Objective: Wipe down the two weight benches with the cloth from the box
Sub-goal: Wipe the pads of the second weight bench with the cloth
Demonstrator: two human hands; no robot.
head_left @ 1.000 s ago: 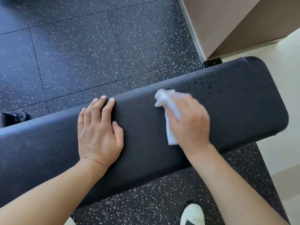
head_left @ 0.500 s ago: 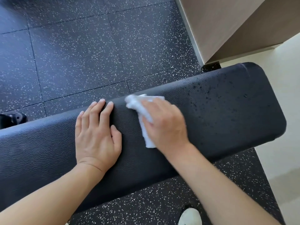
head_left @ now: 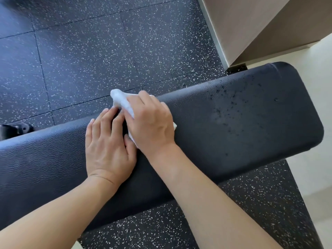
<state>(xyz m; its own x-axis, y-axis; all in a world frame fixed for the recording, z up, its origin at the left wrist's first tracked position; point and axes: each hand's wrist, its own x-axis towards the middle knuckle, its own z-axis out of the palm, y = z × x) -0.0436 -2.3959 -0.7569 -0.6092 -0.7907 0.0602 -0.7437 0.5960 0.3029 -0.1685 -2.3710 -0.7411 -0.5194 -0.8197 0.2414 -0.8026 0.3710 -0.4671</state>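
A black padded weight bench (head_left: 242, 126) runs across the view from lower left to upper right, with dark droplets speckled over its right end. My left hand (head_left: 107, 146) lies flat on the pad, fingers straight. My right hand (head_left: 150, 123) presses a white cloth (head_left: 122, 101) onto the pad right beside the left hand's fingers, and the cloth bunches out past the bench's far edge. Most of the cloth is hidden under the hand. Only this one bench is in view, and no box shows.
Dark speckled rubber floor tiles (head_left: 89, 51) lie beyond and below the bench. A beige wall corner (head_left: 251, 29) stands at the upper right, with pale flooring (head_left: 319, 87) past the bench's end. A black metal frame part (head_left: 16, 130) shows at the left edge.
My right hand has slid the cloth leftward along the bench until it touches the left hand's fingers. The left hand has stayed flat in place.
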